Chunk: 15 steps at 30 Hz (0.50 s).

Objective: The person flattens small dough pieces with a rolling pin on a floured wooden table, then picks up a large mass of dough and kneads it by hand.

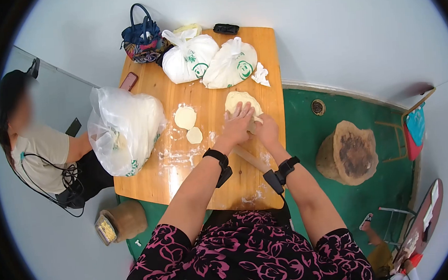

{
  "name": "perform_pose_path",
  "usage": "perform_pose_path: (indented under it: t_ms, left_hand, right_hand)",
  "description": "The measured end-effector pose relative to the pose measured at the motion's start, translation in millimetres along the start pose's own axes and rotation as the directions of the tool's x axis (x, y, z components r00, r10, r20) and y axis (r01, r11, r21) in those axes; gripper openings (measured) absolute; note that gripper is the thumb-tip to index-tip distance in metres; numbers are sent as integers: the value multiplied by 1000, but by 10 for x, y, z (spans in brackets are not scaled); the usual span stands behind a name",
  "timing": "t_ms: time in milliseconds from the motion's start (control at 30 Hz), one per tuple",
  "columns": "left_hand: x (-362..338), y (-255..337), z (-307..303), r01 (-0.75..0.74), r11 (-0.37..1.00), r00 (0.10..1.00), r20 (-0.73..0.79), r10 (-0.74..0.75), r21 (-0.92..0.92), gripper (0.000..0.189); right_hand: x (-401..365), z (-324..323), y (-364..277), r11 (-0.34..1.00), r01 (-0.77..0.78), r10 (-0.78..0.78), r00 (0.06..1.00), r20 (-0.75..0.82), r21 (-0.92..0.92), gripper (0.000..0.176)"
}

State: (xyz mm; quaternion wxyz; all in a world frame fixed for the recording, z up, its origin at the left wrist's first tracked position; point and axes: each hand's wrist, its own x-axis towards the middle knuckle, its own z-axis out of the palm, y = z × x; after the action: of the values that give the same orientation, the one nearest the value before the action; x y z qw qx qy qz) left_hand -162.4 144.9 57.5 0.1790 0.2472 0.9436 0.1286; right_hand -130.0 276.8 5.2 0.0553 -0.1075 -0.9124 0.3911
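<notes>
A large piece of pale dough lies on the wooden table near its right edge. My left hand rests on the dough's near part with its fingers spread. Beside it, my right hand pinches the dough's near right edge with bent fingers. Under my wrists a wooden rolling pin lies slantwise, partly hidden. To the left are two flat dough rounds, a larger one and a smaller one, with white flour scattered about them.
Two white bags, a handbag and a phone lie toward the back. A big plastic bag stands at the left, beside a seated person. A wooden stump stands at the right.
</notes>
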Motion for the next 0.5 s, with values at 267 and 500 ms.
perform_pose_path:
  t_ms: [267,500]
  left_hand:
    - [20,16,257,20,998,989,-145,-12,53,98]
    - [15,-4,305,8,1000,979,-206,-9,-7,102]
  right_hand:
    - [3,-449,-139,971,178,-143,968,207,-162,46]
    - [122,-542,-17,653,719,-557,670,491,-239,40]
